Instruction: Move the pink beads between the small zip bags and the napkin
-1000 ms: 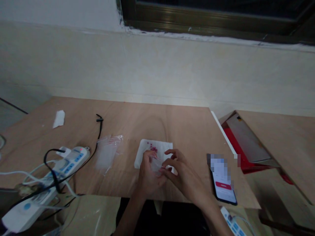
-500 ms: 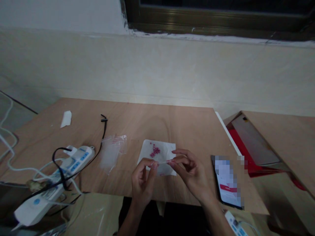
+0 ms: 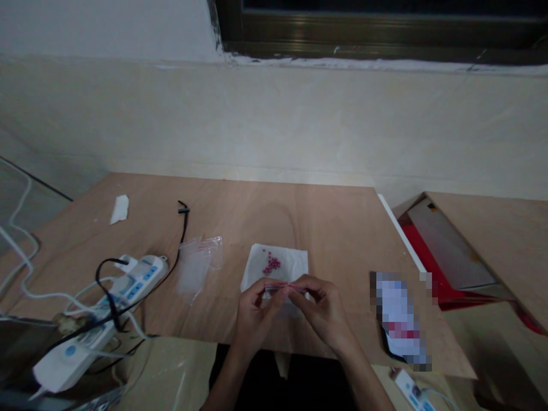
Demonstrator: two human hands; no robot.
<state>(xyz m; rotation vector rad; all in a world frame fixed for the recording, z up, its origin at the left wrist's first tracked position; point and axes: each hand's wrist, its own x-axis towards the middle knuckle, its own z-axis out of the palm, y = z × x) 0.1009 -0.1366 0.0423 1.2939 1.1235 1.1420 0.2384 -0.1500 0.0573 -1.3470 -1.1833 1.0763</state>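
My left hand [image 3: 257, 311] and my right hand [image 3: 323, 311] meet over the near edge of a white paper sheet [image 3: 252, 265]. Between their pinched fingertips is the reddish top edge of a small clear zip bag [image 3: 291, 310], its see-through body hanging below. Whether the bag's mouth is parted I cannot tell. Small dark-pink beads [image 3: 271, 264] lie in a loose cluster on the paper, just beyond my fingers. To the left, a stack of clear zip bags [image 3: 194, 271] with red seal lines rests on the wooden table [image 3: 338, 228].
A white power strip [image 3: 141, 279] with tangled cables occupies the table's left side, and a black cable [image 3: 185, 228] runs past the bags. A phone [image 3: 398, 319] lies at the right edge. A white scrap [image 3: 120, 209] sits far left; the wall [image 3: 274, 125] backs the table.
My hands have come together, the right one moving left until the fingertips meet on the bag's top edge. The beads and paper stay where they were on the table.
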